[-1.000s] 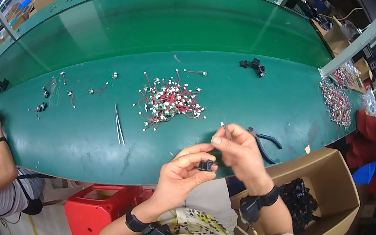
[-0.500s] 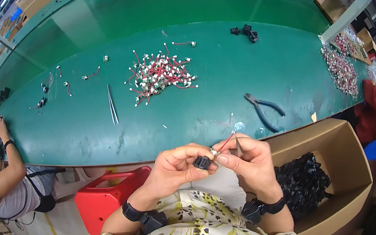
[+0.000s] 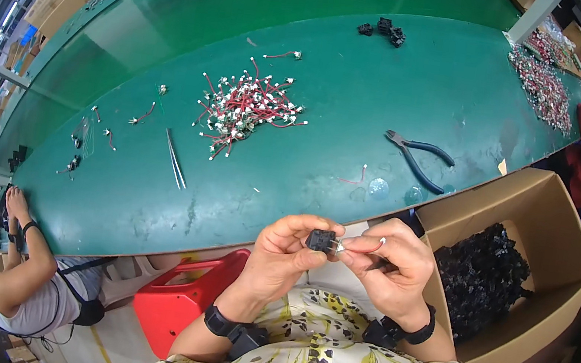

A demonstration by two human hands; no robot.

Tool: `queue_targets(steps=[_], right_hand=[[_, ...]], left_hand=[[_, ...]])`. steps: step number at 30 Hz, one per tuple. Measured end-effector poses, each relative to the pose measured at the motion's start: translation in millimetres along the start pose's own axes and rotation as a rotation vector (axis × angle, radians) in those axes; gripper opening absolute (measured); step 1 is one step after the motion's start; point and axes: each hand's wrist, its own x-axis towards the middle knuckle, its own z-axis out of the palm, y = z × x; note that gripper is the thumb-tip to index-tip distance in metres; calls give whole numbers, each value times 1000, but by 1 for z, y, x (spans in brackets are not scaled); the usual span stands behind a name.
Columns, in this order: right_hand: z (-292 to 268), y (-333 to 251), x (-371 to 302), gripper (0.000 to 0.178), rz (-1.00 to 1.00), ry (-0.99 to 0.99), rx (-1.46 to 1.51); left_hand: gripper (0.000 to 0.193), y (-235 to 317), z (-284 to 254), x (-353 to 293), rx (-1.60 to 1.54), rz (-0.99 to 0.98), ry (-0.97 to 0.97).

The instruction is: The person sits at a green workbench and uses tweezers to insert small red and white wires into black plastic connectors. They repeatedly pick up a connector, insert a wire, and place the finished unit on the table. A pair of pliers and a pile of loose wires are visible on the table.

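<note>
My left hand (image 3: 281, 251) is closed around a small black plastic housing (image 3: 319, 241), gripping it between thumb and fingers. Against the housing's right side, my right hand (image 3: 398, 265) pinches a small white connector (image 3: 340, 247) with thin metal pins pointing at the housing. Its short red wire (image 3: 375, 245) loops over the right fingers and ends in a white tip. Whether pins and housing touch, I cannot tell. A dark edge between the right fingers may be a tool, mostly hidden. Both hands are above my lap, just off the green table (image 3: 290, 181).
A heap of red-wired white connectors (image 3: 248, 111) lies mid-table, with tweezers (image 3: 175, 158) to its left and cutting pliers (image 3: 418, 159) to its right. An open cardboard box (image 3: 551, 296) of black parts stands at right. A co-worker (image 3: 34, 286) sits left beside a red stool (image 3: 187, 294).
The connector has turned to face the housing, its wire now pointing right instead of up. The pointed metal blade seen in my right hand is now mostly hidden. The view has shifted slightly.
</note>
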Motion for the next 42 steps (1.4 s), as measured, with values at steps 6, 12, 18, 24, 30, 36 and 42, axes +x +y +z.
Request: queue_targets(steps=[6,12,18,24,30,36,42], right_hand=[[-4,5,4,19,-75,-42,-71],[-9,5,8,20,-87,-95,-135],[-9,4,9,19,-90,-92,-155],[-7,5,10,15,-54,-116,-115],[-1,9,9,13,12,-103,3],[-8,13,13,31,274,-226,242],[-17,32,12,42,94,-380,193]], left_hand=[[39,0,2,2,109,33,-16],[38,5,1,4,207,0,-17],[38,6,-1,5,218,-15,-51],[37,10,0,5,341,5,-38],[37,11,-3,3,479,77,-20],[54,9,4,1,165,-160,59],[54,5,1,3,80,-232,-1]])
